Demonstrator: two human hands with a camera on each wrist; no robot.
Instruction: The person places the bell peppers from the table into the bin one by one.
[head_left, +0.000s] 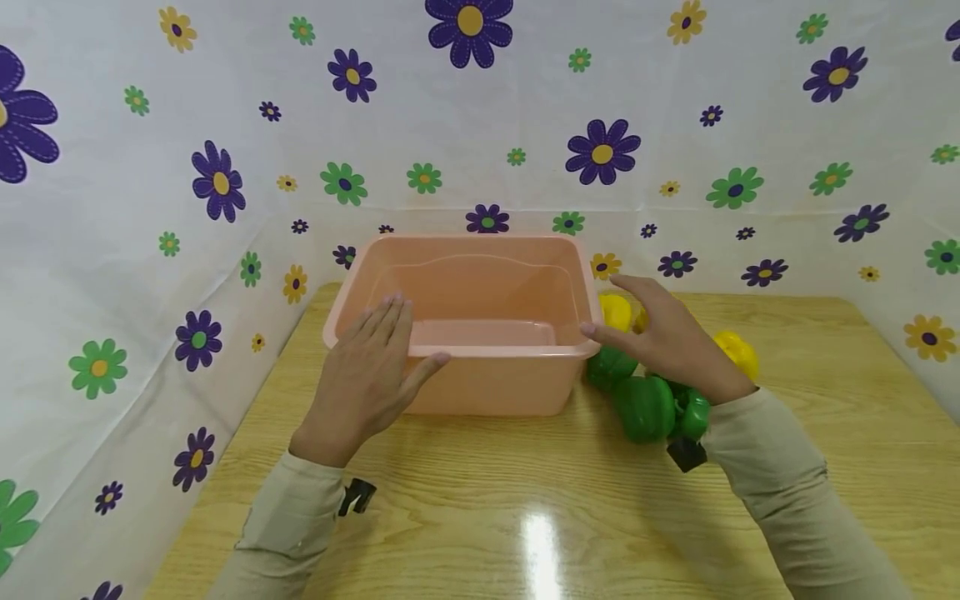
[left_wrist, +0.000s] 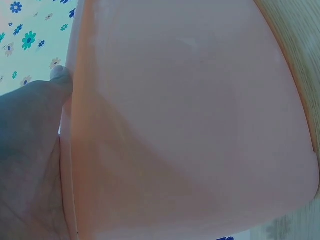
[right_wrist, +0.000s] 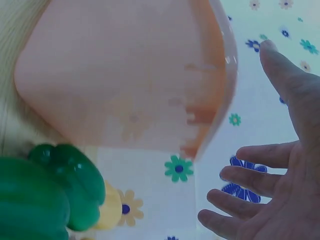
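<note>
"Head view: where does the pink tub (head_left: 487, 385) sit?"

"Mid-way along the wood-grain surface (head_left: 465, 487), open side up, so that camera looks right down to its floor. The left hand (head_left: 367, 367) is at its eight o'clock, straight fingers together over the near rim, thumb swung apart. So flat a hand suits steadying, I'd guess; it clasps nothing."

"And the right hand (head_left: 671, 337)?"

"Three o'clock, thumb and fingers spread apart, holding nothing. I'd judge that wide gap suits something broad."

"Its thumb seems to meet the rim."

"Only from the head. Right wrist view shows flowered cloth (right_wrist: 240, 132) between thumb and rim, so they're apart."

"Why are the peppers there?"

"Green peppers (head_left: 647, 408) and yellow peppers (head_left: 617, 312) bunch from three to four o'clock, just beside the tub, probably for the right hand's easy reach."

"Does left wrist view add anything?"

"Yes: the tub's outer wall, and the left thumb tip at the rim. Whether it presses, I cannot tell."
</note>
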